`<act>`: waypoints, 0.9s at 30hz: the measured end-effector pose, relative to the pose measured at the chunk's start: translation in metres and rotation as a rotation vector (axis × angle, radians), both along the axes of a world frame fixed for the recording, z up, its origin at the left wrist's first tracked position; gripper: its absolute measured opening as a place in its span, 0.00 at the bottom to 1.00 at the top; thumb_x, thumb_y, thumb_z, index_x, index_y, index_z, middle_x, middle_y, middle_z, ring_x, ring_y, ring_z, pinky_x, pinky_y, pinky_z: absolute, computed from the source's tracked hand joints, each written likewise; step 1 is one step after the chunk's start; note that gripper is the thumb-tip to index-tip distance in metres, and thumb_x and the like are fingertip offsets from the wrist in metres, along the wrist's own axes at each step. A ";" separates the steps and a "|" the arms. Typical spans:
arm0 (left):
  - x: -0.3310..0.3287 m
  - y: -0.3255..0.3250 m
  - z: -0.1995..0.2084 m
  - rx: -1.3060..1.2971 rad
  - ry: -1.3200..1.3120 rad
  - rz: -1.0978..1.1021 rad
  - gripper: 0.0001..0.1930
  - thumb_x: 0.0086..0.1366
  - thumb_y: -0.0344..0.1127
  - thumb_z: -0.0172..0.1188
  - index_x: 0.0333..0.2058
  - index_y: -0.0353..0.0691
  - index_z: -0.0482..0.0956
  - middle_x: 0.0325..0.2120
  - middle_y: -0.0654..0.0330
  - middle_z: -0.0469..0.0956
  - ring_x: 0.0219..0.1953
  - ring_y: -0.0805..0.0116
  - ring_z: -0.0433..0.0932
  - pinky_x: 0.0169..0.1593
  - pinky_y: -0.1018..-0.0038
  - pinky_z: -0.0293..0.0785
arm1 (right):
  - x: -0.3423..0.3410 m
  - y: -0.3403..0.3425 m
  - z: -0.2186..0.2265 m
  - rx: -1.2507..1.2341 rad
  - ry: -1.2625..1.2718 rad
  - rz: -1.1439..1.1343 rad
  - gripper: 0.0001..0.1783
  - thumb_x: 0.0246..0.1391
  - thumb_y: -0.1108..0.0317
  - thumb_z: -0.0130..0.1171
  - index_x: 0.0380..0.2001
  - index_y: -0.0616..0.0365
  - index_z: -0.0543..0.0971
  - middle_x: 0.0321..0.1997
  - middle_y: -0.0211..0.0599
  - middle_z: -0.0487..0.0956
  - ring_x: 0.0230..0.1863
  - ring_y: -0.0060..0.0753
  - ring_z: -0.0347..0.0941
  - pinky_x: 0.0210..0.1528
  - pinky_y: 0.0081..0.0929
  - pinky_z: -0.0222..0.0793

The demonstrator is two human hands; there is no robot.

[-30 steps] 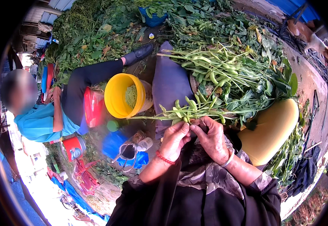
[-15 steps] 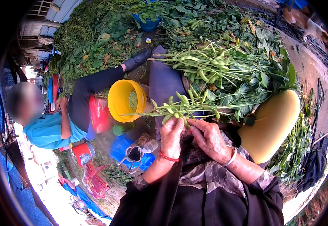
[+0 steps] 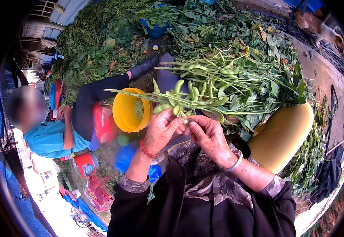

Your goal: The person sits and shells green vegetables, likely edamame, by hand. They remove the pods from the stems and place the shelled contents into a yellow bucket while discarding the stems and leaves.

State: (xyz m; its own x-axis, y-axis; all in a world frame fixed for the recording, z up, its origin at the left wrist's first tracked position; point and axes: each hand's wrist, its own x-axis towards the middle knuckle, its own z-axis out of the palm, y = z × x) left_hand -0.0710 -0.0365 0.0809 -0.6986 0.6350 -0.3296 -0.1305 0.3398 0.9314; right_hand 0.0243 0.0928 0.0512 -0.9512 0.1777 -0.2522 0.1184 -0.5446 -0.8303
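Observation:
My left hand [image 3: 159,128], with a red bead bracelet on its wrist, is closed on a green soybean stalk [image 3: 140,94] with plump pods; the stalk lies across, above both hands. A small pod [image 3: 185,119], apparently split and pale inside, sits between my fingertips. My right hand [image 3: 210,138], wearing a pale bangle, pinches at its lower end; the fingers partly hide it. A pile of soybean stalks with pods [image 3: 215,73] lies just beyond my hands. Left of them stands a yellow bucket [image 3: 121,112] with pale green shelled beans [image 3: 138,108] inside.
At the left sits a person in a turquoise shirt [image 3: 47,140], one leg stretched toward the pile. Red bag [image 3: 104,122], blue plastic bag [image 3: 125,157] and red container [image 3: 86,164] lie nearby. A blue basket [image 3: 154,29] stands among leaves at the back; a dog [image 3: 318,29] is far right.
Both hands have shifted slightly, the left one leftward. The stalk has moved left and up, its end now over the bucket. The pod at my fingertips now shows a pale inside.

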 end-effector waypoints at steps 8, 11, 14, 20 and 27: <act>-0.034 -0.012 -0.002 -0.236 0.657 -0.199 0.09 0.58 0.28 0.55 0.38 0.37 0.73 0.29 0.55 0.77 0.25 0.67 0.76 0.29 0.75 0.72 | -0.039 0.043 0.057 1.588 0.341 -0.305 0.15 0.45 0.67 0.56 0.38 0.60 0.72 0.31 0.35 0.69 0.31 0.34 0.69 0.23 0.26 0.69; -0.031 -0.028 -0.036 -0.220 0.399 -0.033 0.08 0.62 0.33 0.53 0.36 0.35 0.74 0.27 0.65 0.76 0.26 0.78 0.73 0.30 0.82 0.70 | -0.047 0.058 0.023 1.394 0.050 -0.093 0.11 0.45 0.68 0.58 0.33 0.61 0.73 0.29 0.42 0.71 0.31 0.44 0.71 0.28 0.35 0.68; -0.020 -0.026 -0.057 -0.132 0.194 0.037 0.08 0.62 0.32 0.51 0.37 0.35 0.74 0.28 0.65 0.76 0.26 0.80 0.73 0.30 0.83 0.69 | -0.026 0.043 -0.040 1.147 0.000 -0.043 0.11 0.45 0.71 0.57 0.34 0.63 0.74 0.29 0.46 0.72 0.31 0.51 0.71 0.32 0.38 0.66; -0.002 -0.042 -0.063 -0.206 0.022 0.063 0.09 0.62 0.31 0.50 0.38 0.34 0.74 0.23 0.67 0.73 0.23 0.82 0.70 0.26 0.86 0.65 | -0.007 0.035 -0.062 1.127 0.019 -0.034 0.14 0.45 0.72 0.56 0.39 0.55 0.74 0.30 0.40 0.71 0.31 0.46 0.71 0.32 0.35 0.68; 0.038 -0.022 -0.040 0.071 -0.623 -0.023 0.14 0.65 0.39 0.50 0.42 0.34 0.73 0.23 0.68 0.71 0.22 0.84 0.67 0.23 0.90 0.59 | 0.011 0.039 -0.044 1.371 0.220 -0.051 0.11 0.38 0.73 0.59 0.31 0.55 0.75 0.27 0.32 0.70 0.29 0.35 0.71 0.26 0.29 0.69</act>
State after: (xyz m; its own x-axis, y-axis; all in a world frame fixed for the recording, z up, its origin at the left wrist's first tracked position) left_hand -0.0327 -0.0587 0.0409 -0.3751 0.6830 -0.6267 -0.6494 0.2889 0.7035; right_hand 0.0354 0.1322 0.0073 -0.9332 0.1941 0.3022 -0.0782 0.7115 -0.6983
